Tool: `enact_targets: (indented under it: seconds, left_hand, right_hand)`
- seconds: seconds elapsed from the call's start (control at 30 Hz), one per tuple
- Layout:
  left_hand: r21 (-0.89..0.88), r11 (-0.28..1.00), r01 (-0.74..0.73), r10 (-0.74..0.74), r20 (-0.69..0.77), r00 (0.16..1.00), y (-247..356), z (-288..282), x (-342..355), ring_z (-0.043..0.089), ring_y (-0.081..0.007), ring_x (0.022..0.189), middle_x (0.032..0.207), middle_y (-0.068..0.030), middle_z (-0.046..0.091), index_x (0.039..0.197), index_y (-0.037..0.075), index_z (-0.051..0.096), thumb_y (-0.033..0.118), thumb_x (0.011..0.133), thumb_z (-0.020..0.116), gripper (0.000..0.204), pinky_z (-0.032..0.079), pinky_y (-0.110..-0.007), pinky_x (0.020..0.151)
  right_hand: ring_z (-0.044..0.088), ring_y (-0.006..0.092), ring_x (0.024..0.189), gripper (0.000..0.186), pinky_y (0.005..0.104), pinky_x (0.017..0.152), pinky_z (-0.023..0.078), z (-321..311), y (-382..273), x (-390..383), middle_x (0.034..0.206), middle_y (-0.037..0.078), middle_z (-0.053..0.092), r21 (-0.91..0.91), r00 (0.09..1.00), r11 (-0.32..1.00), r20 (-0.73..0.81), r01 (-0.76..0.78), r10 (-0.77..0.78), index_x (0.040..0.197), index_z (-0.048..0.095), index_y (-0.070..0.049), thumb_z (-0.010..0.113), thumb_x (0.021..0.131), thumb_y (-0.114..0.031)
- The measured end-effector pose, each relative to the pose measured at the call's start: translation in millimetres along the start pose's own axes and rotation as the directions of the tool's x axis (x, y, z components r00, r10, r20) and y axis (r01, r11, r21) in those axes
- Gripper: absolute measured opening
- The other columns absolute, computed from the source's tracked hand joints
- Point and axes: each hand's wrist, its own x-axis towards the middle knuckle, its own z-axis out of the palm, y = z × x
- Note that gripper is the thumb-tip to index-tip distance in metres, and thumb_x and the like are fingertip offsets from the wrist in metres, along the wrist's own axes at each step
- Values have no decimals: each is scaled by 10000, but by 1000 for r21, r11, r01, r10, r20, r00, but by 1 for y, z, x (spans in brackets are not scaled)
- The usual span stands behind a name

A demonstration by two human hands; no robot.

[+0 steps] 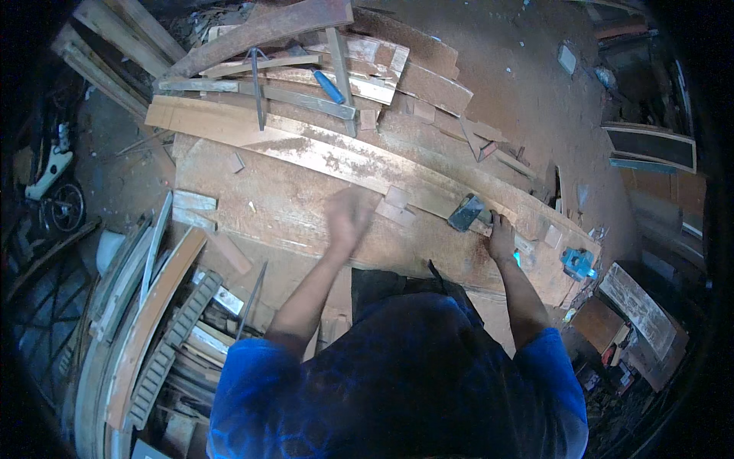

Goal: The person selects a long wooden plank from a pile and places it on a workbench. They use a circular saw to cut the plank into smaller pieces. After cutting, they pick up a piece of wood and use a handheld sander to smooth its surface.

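A long pale board (pixel 306 157) lies diagonally across the worktable (pixel 283 214). My left hand (pixel 349 214) is smeared by motion just below the board, near small square wood pieces (pixel 396 197); whether it holds anything is unclear. My right hand (pixel 501 233) grips the board's right end, fingers curled over it. Just left of those fingers, a dark block-shaped tool (pixel 464 213) sits on the board. A blue power tool (pixel 579 263) rests at the table's right end.
Stacked planks (pixel 428 88), a metal clamp (pixel 258 92) and a blue cylinder (pixel 327 86) lie beyond the board. Curved timber pieces (pixel 157 329) fill the lower left. A white bicycle-like object (pixel 53 172) stands far left; framed panels (pixel 648 145) and sheets (pixel 638 310) are at right.
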Motion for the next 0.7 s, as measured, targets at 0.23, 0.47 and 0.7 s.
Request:
enact_targets:
  seconds: [0.23,0.47,0.7]
  left_hand:
    - [534,488,-690,477,498,724,16,65,21,378,-333,1239,1303,-151,426,1394,138,359,259,769,659,704,233,-553,1067]
    - [418,537,-733,417,623,661,1,65,9,410,-315,1202,1222,-141,473,1258,112,481,255,816,607,481,268,-509,1056]
    - [383,768,-513,167,653,738,-6,60,-3,462,-348,1135,1177,-209,488,1259,32,436,284,841,605,517,359,-467,985]
  right_hand:
    - [563,387,1026,555,471,830,479,-34,13,38,1070,186,553,275,988,959,119,64,-100,1158,494,-56,694,663,-207]
    - [567,354,1083,526,448,901,463,-66,-31,115,1127,210,601,233,978,972,189,39,-85,1099,586,-53,676,710,-397]
    - [556,360,1073,439,441,891,462,-16,-111,240,1073,235,604,408,975,906,127,116,-182,1062,595,-12,639,740,-307]
